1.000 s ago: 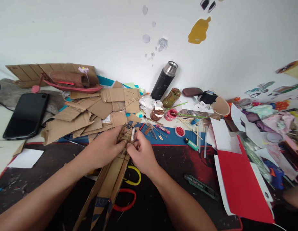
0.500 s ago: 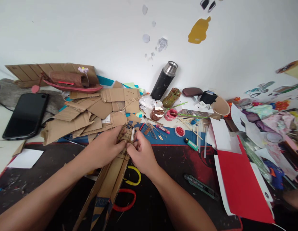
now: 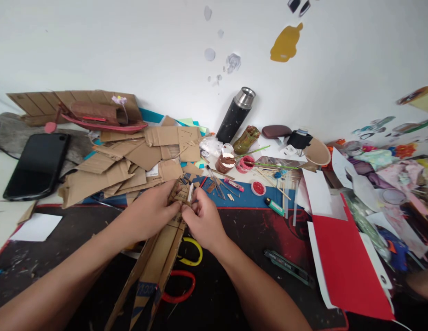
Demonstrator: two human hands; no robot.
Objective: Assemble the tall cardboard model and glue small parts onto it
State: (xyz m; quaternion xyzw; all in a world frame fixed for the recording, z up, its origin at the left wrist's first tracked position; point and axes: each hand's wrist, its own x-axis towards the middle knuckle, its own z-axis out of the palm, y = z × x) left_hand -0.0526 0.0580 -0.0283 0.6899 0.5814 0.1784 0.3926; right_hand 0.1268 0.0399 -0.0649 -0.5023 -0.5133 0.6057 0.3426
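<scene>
Pinching folded cardboard (image 3: 162,243) well in front of the black flask (image 3: 234,117), using left hand (image 3: 155,207) and right hand (image 3: 205,220) close together, both clamped on its far end. Probably needing even finger pressure, without crushing the walls. Also noting, just in front of the flask, a brown tub (image 3: 223,169) holding brownish paint; to the flask's front right, a pink tub (image 3: 241,167) holding reddish stuff and, farther out, a small cup (image 3: 259,193) holding red.

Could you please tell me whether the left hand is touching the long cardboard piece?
Touching. The head view shows the left hand holding the long cardboard piece near its far end, the thumb resting on its surface.
</scene>
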